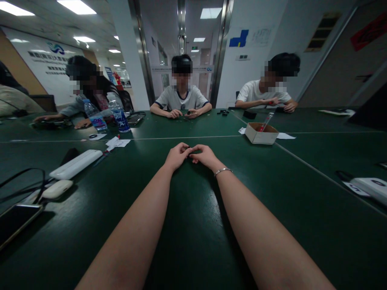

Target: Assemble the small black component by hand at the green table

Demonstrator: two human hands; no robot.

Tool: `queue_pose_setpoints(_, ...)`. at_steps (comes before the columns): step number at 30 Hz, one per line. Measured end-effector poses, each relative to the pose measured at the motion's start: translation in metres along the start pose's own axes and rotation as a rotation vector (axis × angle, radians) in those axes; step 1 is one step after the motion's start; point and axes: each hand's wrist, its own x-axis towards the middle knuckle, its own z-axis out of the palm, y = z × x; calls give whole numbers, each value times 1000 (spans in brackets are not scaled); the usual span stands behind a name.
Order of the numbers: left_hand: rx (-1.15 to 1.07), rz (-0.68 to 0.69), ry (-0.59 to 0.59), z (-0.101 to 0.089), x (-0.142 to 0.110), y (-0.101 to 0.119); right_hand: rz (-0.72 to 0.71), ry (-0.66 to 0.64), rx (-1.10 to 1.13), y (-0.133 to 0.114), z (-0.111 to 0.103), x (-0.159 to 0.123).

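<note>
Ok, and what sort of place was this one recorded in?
Probably an office or company meeting area: a large green table shared by several people, glass doors with metal frames behind it, and a logo wall sign at the left.

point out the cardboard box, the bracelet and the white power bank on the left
box point(260, 137): head view, front wall
bracelet point(223, 170): head view, the band across the wrist
white power bank point(76, 164): head view, middle of its top face
</note>
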Motion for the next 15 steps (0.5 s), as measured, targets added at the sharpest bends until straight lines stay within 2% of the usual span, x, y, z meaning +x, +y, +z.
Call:
queue_pose_setpoints(6,129,-82,42,10,-6,3,-20,-9,152,-5,8,-7)
queue_pose_setpoints(7,134,-95,25,10,-7,6,-12,-20,152,-7,8,-9)
queue_pose_setpoints(9,165,-100,-82,5,-13,20,7,-43,139,-9,7,-15)
queue_pose_setpoints(12,379,-81,-376,-26,-40,53,39,-88,92,-11,-5,-27)
queue_pose_setpoints(13,503,-75,-466,-44,-55,65,51,-100,71,-12,-12,-33)
queue_pose_setpoints(15,703,-81,-557,-89,-96,88,78,-112,28,-15,-32,-51)
